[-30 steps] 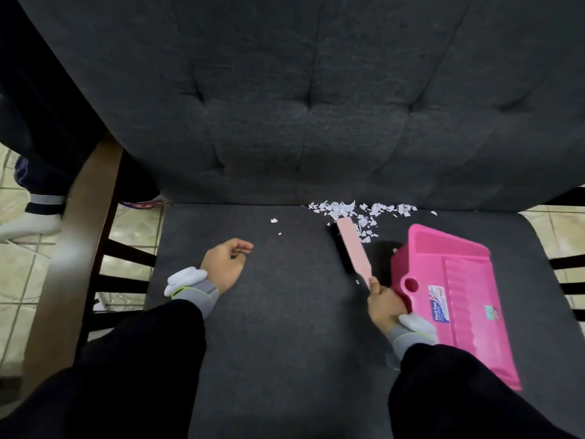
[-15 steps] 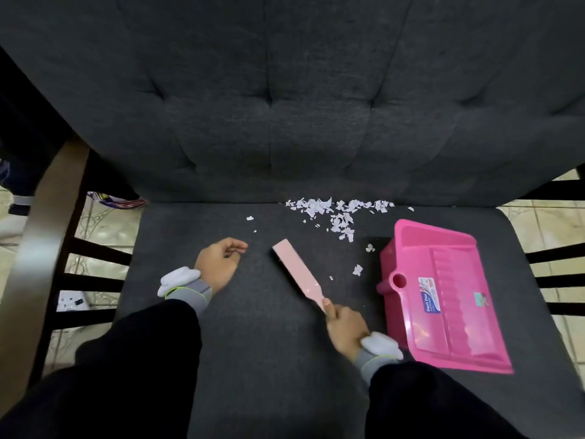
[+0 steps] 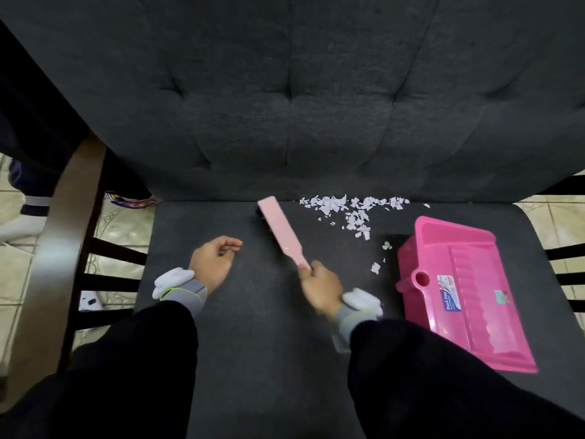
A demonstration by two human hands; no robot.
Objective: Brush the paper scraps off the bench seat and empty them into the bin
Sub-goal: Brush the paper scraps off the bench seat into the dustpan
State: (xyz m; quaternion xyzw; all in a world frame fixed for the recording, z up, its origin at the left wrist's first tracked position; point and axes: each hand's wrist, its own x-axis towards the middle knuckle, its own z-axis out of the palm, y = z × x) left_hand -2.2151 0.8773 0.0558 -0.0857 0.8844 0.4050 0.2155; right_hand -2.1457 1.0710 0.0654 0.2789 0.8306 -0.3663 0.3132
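The torn white paper scraps (image 3: 351,210) lie heaped at one o'clock on the dark grey fabric bench seat (image 3: 269,359), along its back edge, with a few strays toward four o'clock. At their nine o'clock is the pale pink flat plastic brush (image 3: 283,231), its handle gripped by the right hand (image 3: 319,286). The bright pink plastic dustpan (image 3: 468,293) sits at three o'clock. The left hand (image 3: 210,263) rests on the seat at nine o'clock, loosely curled and holding nothing.
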